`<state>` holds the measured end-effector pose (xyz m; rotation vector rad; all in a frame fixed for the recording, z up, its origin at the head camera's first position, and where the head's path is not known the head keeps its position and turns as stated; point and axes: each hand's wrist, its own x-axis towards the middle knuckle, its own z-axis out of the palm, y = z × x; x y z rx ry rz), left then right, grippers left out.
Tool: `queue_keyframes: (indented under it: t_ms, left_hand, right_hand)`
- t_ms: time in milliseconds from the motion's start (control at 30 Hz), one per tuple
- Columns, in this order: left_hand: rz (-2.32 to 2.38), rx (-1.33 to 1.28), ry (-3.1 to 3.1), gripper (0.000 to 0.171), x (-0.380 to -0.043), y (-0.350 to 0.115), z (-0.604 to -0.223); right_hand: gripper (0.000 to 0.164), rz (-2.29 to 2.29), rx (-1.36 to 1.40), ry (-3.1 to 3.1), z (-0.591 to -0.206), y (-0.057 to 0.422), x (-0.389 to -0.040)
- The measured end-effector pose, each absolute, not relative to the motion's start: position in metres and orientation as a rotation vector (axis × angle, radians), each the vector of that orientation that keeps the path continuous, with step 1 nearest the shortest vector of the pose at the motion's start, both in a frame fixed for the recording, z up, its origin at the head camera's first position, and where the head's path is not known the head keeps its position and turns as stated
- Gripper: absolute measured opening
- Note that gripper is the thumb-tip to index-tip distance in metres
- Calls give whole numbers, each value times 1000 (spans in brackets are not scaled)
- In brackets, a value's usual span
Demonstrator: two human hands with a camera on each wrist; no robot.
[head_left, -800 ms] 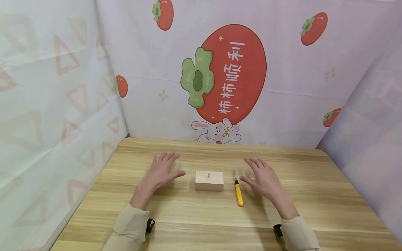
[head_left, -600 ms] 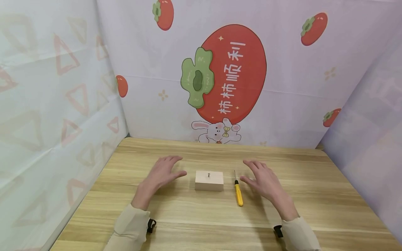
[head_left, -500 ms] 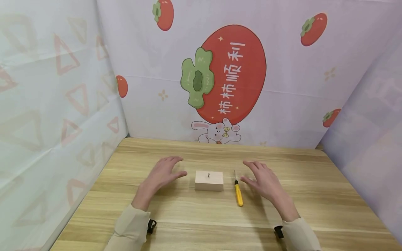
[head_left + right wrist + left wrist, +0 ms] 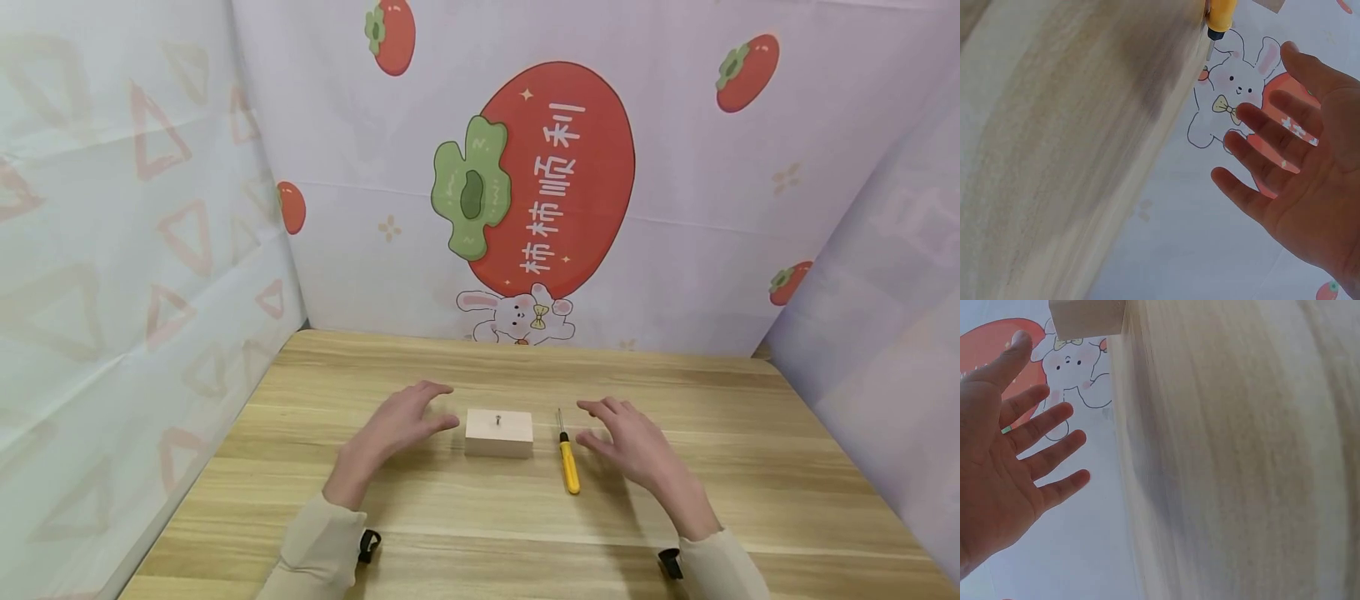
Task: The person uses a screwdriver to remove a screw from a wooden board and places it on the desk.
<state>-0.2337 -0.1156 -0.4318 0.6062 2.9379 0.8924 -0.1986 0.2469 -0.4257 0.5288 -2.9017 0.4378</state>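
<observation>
A pale wooden block (image 4: 498,435) lies on the table, with a small screw (image 4: 498,420) standing upright on its top face. Just right of the block lies a screwdriver (image 4: 569,462) with a yellow handle, its tip pointing to the back. My left hand (image 4: 401,423) hovers left of the block, fingers spread and holding nothing. Close to the right side of the screwdriver is my right hand (image 4: 626,440), also spread and apart from it. Both wrist views show bare palms; the block (image 4: 1088,317) is cut off at the top of the left one, the screwdriver (image 4: 1219,17) at the top of the right one.
The wood-grain table (image 4: 480,521) ends at a back wall covered by a cloth (image 4: 360,267) printed with persimmons and a rabbit. Cloth walls also stand on the left (image 4: 150,250) and right (image 4: 885,333). Each wrist wears a black strap (image 4: 369,546).
My left hand has moved right, closer to the block. My right hand has drawn slightly down toward the front. The block, screw and screwdriver lie as before.
</observation>
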Motion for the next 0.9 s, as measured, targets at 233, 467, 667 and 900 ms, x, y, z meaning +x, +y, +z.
queue_keyframes:
  t_ms: [233, 467, 667, 900]
  left_hand:
    - [1010, 566, 2843, 57, -230, -108, -434]
    - [1050, 600, 2774, 63, -228, -97, -437]
    - [1063, 654, 2725, 70, -226, -86, -441]
    - [1124, 665, 2703, 67, -231, -78, -444]
  right_hand:
    - [49, 436, 566, -2932, -427, 247, -193]
    - [48, 483, 634, -2965, -427, 245, -188]
    - [47, 460, 706, -2985, -429, 242, -186]
    - [47, 427, 758, -3009, -428, 241, -184]
